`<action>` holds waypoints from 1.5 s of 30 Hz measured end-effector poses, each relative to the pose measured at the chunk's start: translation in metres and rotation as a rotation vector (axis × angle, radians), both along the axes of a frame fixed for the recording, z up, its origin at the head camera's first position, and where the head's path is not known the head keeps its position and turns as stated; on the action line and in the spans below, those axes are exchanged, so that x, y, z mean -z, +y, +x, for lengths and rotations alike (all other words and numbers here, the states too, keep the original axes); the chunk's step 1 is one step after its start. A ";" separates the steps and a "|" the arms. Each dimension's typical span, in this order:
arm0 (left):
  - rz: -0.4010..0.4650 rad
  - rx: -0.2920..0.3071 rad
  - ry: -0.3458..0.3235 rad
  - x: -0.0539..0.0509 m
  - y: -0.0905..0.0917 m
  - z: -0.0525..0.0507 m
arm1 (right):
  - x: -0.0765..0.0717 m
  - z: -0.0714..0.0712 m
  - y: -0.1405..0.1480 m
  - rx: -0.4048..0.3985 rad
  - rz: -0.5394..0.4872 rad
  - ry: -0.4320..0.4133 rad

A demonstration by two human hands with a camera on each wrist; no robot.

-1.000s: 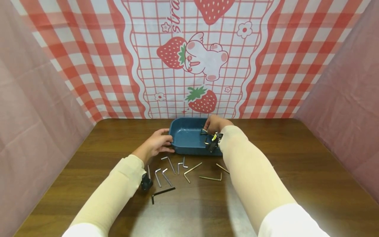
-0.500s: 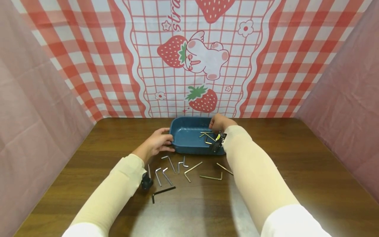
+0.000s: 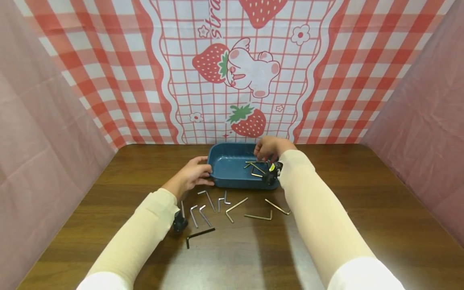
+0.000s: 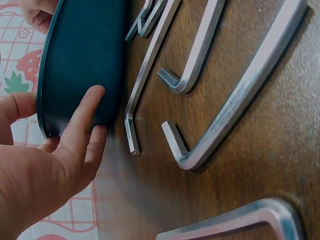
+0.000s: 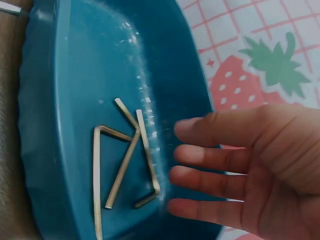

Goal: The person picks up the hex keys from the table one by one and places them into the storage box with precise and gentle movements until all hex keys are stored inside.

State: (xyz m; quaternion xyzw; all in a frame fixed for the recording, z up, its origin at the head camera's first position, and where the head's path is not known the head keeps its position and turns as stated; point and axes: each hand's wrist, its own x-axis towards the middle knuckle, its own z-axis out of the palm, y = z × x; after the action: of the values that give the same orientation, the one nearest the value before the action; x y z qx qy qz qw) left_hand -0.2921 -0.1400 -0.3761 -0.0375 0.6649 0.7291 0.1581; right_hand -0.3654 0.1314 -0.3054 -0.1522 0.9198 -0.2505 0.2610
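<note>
A blue plastic tray [image 3: 232, 183] stands near the back of the table. My left hand [image 3: 195, 173] holds its left end, thumb on one side and spread fingers [image 4: 82, 117] on the other. My right hand [image 3: 270, 148] hovers over the tray's right end, fingers extended and holding nothing. Inside, under that hand, lie gold hex keys: one [image 5: 97, 170] near the front wall, a second [image 5: 122, 170] crossing its short arm, and a third [image 5: 147, 150] towards the back wall. The right wrist camera hides part of the tray's right end in the head view.
Several silver hex keys [image 3: 204, 216] lie on the table before the tray, on the left. A black hex key [image 3: 199, 233] is nearer the front. Gold ones [image 3: 237, 205] lie towards the right. A checked strawberry cloth [image 3: 246, 80] hangs close behind the tray.
My right hand has let go of a gold hex key, which now lies in the tray. It has shifted right and its fingers have straightened. My left hand has stayed put.
</note>
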 end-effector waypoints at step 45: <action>0.017 0.020 0.013 0.000 -0.001 0.002 | 0.016 0.098 0.052 -0.407 -0.190 0.678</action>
State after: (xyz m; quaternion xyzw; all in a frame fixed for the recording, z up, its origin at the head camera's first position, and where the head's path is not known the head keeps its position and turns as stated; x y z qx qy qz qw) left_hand -0.2898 -0.1406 -0.3764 -0.0248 0.6599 0.7334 0.1614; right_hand -0.2676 0.1832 -0.3217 -0.4287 0.8775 -0.2129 -0.0282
